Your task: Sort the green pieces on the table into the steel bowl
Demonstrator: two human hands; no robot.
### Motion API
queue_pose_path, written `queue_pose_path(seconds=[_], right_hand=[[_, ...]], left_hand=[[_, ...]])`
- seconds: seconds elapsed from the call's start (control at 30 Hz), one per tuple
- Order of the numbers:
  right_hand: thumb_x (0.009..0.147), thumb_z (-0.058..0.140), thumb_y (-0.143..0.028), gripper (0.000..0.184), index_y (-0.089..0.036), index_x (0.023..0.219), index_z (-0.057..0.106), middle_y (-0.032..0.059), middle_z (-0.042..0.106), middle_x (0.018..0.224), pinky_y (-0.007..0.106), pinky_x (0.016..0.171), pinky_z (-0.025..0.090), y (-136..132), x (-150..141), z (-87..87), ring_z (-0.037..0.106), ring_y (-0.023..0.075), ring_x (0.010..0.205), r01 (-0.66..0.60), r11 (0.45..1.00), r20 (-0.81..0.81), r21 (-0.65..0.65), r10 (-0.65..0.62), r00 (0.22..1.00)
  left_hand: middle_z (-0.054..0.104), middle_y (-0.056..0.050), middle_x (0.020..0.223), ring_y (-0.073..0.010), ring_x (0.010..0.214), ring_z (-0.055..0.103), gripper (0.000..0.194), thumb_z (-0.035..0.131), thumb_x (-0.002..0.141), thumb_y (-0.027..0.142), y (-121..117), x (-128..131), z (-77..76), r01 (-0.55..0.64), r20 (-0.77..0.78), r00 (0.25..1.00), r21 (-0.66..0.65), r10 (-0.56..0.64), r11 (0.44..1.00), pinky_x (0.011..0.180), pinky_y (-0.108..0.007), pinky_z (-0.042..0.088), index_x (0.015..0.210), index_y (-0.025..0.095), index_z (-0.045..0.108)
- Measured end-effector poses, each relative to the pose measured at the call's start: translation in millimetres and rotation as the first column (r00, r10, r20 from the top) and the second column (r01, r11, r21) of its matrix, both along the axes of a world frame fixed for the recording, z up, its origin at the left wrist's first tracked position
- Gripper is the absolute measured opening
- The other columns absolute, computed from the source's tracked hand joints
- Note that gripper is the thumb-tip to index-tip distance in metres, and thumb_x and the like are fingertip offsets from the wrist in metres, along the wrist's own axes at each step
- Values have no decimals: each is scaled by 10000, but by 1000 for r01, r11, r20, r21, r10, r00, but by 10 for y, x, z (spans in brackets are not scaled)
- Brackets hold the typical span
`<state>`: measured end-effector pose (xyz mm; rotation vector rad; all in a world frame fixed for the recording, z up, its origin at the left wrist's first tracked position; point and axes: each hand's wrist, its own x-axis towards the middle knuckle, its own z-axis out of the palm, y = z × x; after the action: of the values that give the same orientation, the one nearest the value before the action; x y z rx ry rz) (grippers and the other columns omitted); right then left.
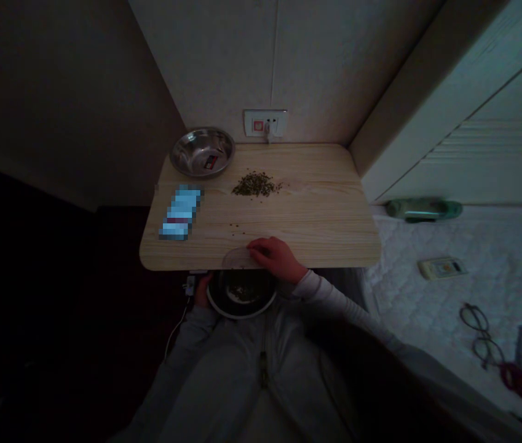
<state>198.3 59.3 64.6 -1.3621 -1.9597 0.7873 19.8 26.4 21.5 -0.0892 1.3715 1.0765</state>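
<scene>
Work looks partway: my left hand (202, 293) grips the grain bowl (218, 294), right hand (276, 256) pinches clear plastic (237, 259) (heaped grains (256, 184) remain toward the table's (325, 221) back edge).

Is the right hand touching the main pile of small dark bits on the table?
Apart: the head view shows bare tabletop between the right hand and the pile.

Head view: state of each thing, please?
Left hand: holding dark bowl
Right hand: fingers bent, grip unclear
Green bits: loosely piled, some scattered
Dark bowl: face up, bits inside
Metal bowl: upright, label inside
Phone: lit, pixelated
Socket: plug inserted
Green bottle: on its side
</scene>
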Motion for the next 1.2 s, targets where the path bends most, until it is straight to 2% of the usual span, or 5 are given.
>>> queue_pose_path(seconds=[0.2,0.3,0.47,0.63,1.2], right_hand=[[706,481,-241,167,-186,810,600,4,605,702,222,625,356,-6,9,0,496,90,614,-54,998,-42,-15,54,998],[710,471,-240,175,-175,819,591,4,598,699,215,613,369,8,28,2,503,89,620,-73,995,-118,-70,65,991],[729,431,-272,223,-156,880,546,7,574,706,213,600,391,169,111,-26,506,93,633,62,991,-257,-121,-91,962],[715,433,-254,243,-163,924,516,5,558,706,222,605,399,399,143,-91,500,97,626,212,972,-267,-98,-230,936],[705,427,-219,222,-184,884,555,1,569,716,227,614,393,592,-26,-100,501,100,636,212,976,-182,-43,-217,959]], left_hand=[[638,-18,537,-181,706,594,238,425,669,201,-1,12,28,2,49,999,25,-4,1000,704,-301,444,503,191,596],[605,10,454,-156,642,596,256,428,663,157,1,13,51,-40,-33,999,7,41,999,696,-278,444,452,203,567],[600,12,448,-127,536,585,271,423,674,150,-10,0,40,-42,-43,998,20,43,999,673,-253,445,450,187,571],[621,0,494,-146,595,597,258,439,674,170,-25,-8,37,-34,-25,999,32,35,999,683,-264,446,455,195,573],[611,9,466,-154,681,601,247,426,678,165,-3,-29,-12,-44,-31,999,-17,43,999,721,-259,436,484,200,574]])
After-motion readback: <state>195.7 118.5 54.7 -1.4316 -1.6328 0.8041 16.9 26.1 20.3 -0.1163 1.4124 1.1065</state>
